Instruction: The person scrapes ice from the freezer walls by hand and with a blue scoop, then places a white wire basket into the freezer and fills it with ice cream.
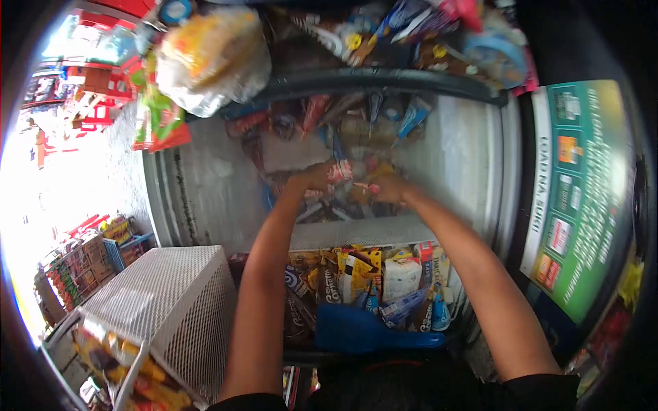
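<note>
Both my arms reach down into an open chest freezer [205, 192] with frosted white walls. My left hand [312, 177] grips a red and white wrapped ice cream pack [339, 171] over the far compartment. My right hand [387, 186] is closed around other wrapped ice creams [367, 185] just to the right of it; the picture is blurred there. Below my arms, the near compartment holds several cone and bar packs [363, 274] and a blue plastic scoop [363, 330].
A white wire basket [168, 294] lies on the freezer's near left side. Bags of snacks [212, 55] hang above the freezer's far rim. A green poster [582, 192] stands at the right. Shelves of goods [82, 267] are at the left.
</note>
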A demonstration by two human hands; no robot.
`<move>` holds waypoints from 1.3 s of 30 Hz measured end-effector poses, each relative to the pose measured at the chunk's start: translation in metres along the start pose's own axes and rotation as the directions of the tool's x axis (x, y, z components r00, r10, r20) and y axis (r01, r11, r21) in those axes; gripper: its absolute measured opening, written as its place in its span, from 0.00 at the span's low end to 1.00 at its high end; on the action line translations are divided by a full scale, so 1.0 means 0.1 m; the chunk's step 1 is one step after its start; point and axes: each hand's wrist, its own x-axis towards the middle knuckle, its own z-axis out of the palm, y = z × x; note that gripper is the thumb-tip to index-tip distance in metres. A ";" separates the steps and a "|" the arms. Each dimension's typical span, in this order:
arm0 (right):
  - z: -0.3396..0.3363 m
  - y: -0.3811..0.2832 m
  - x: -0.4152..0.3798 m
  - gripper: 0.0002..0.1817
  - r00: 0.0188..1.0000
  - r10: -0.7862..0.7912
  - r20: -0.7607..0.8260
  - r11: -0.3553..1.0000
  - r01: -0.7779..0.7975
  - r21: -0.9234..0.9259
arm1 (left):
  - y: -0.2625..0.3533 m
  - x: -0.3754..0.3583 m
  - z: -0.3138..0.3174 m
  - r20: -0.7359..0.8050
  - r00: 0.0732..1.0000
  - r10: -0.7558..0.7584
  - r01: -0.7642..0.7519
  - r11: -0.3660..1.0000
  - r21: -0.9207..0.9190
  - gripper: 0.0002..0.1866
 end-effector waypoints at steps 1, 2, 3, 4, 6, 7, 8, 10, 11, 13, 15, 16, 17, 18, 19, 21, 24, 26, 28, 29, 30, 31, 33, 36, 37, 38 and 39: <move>-0.04 0.03 -0.11 0.22 0.983 -0.044 -0.180 0.999 0.048 0.021 | 0.19 -0.08 -0.09 -0.033 0.999 0.015 -0.014 1.000 0.028 0.44; -0.17 -0.02 -0.26 0.22 0.975 -0.056 -0.215 0.998 0.056 -0.005 | 0.42 -0.21 -0.16 -0.112 0.991 0.078 -0.087 0.994 -0.070 0.44; -0.29 -0.06 -0.40 0.21 0.975 0.019 -0.221 0.991 0.010 0.132 | 0.64 -0.35 -0.23 -0.191 0.972 0.138 -0.169 0.972 -0.160 0.44; -0.40 -0.13 -0.53 0.20 0.972 0.092 -0.215 0.962 -0.031 0.271 | 0.92 -0.55 -0.33 -0.214 0.964 0.156 -0.186 0.974 -0.128 0.44; -0.68 -0.37 -0.86 0.19 0.939 0.146 -0.312 0.914 -0.007 0.406 | 1.44 -0.93 -0.49 -0.352 0.920 0.170 -0.271 0.927 -0.260 0.43; -0.81 -0.50 -1.04 0.18 0.909 0.213 -0.359 0.836 0.021 0.549 | 1.33 -0.83 -0.42 -0.510 0.798 0.320 -0.496 0.830 -0.255 0.38; -0.90 -0.62 -1.20 0.18 0.900 0.208 -0.383 0.844 0.033 0.535 | 1.53 -1.00 -0.51 -0.519 0.785 0.339 -0.511 0.827 -0.232 0.38; -1.10 -0.90 -1.44 0.15 0.864 0.171 -0.474 0.460 0.356 0.814 | 1.95 -1.41 -0.69 -0.496 0.854 0.155 -0.493 0.542 -0.680 0.30; -1.22 -1.07 -1.54 0.13 0.843 0.231 -0.487 0.440 0.356 0.825 | 2.12 -1.52 -0.72 -0.584 0.804 0.112 -0.564 0.454 -0.690 0.25; -1.25 -1.14 -1.49 0.16 0.846 0.247 -0.472 0.384 0.362 0.850 | 2.24 -1.61 -0.75 -0.633 0.769 0.091 -0.602 0.436 -0.669 0.25; -1.45 -1.15 -1.43 0.20 0.846 0.249 -0.472 0.335 0.382 0.861 | 2.33 -1.68 -0.90 -0.730 0.683 0.022 -0.635 0.512 -0.578 0.20; -1.62 -1.27 -1.57 0.24 0.870 0.199 -0.451 0.117 0.436 0.892 | 2.49 -1.88 -1.06 -0.719 0.695 0.007 -0.608 0.539 -0.583 0.17; -1.81 -1.38 -1.70 0.28 0.887 0.145 -0.438 -0.109 0.454 0.884 | 2.64 -2.06 -1.24 -0.721 0.693 0.020 -0.651 0.447 -0.613 0.17; -2.05 -1.45 -1.75 0.31 0.831 0.065 -0.552 -0.157 0.555 0.817 | 2.76 -2.18 -1.44 -0.721 0.692 0.034 -0.684 0.350 -0.640 0.18; -2.36 -1.53 -1.80 0.35 0.754 -0.008 -0.657 -0.213 0.641 0.738 | 2.80 -2.24 -1.68 -0.789 0.612 0.056 -0.728 0.432 -0.533 0.16; -3.12 -1.64 -1.81 0.38 0.628 -0.133 -0.767 0.105 0.778 0.619 | 2.86 -2.32 -2.29 -0.866 0.490 0.103 -0.727 0.597 -0.340 0.14; -4.27 -1.76 -1.28 0.35 0.420 -0.206 -0.884 0.474 0.833 0.285 | 3.15 -2.34 -3.12 -0.914 0.349 0.207 -0.468 0.883 0.022 0.11; -4.81 -1.88 -0.92 0.40 0.111 -0.199 -0.974 0.854 0.507 -0.117 | 3.06 -2.03 -3.81 -0.919 0.289 0.269 -0.346 0.924 0.162 0.12; -5.03 -2.08 -0.88 0.42 -0.010 -0.239 -0.971 0.957 0.169 -0.237 | 2.94 -1.63 -4.30 -0.857 -0.026 0.514 -0.035 0.856 0.515 0.14; -5.09 -2.15 -0.87 0.42 0.123 -0.227 -0.966 0.972 0.090 -0.217 | 3.01 -1.61 -4.26 -0.859 -0.017 0.512 -0.036 0.858 0.512 0.14; -5.09 -2.19 -0.85 0.41 0.254 -0.201 -0.946 0.979 0.008 -0.206 | 3.10 -1.60 -4.25 -0.832 0.068 0.551 -0.186 0.826 0.532 0.15; -5.09 -2.15 -0.79 0.41 0.258 -0.195 -0.946 0.980 0.008 -0.200 | 3.13 -1.58 -4.25 -0.791 0.142 0.595 -0.336 0.781 0.527 0.16; -5.11 -2.11 -0.70 0.32 0.001 -0.293 -0.956 0.949 0.120 -0.290 | 3.11 -1.62 -4.20 -0.830 0.156 0.536 -0.370 0.811 0.454 0.18; -4.80 -2.10 -0.93 0.27 0.089 -0.317 -0.944 0.858 0.451 -0.246 | 3.00 -1.71 -4.08 -0.895 0.180 0.408 -0.422 0.854 0.304 0.21; -4.59 -2.08 -1.06 0.25 0.131 -0.335 -0.933 0.777 0.598 -0.195 | 2.94 -1.74 -3.93 -0.894 0.113 0.435 -0.464 0.818 0.339 0.17; -4.36 -2.08 -1.19 0.24 0.169 -0.358 -0.919 0.677 0.724 -0.130 | 2.88 -1.77 -3.76 -0.889 0.043 0.456 -0.503 0.779 0.375 0.13; -4.07 -2.06 -1.30 0.17 0.265 -0.365 -0.892 0.608 0.794 -0.014 | 2.89 -1.82 -3.47 -0.920 0.056 0.388 -0.571 0.768 0.289 0.13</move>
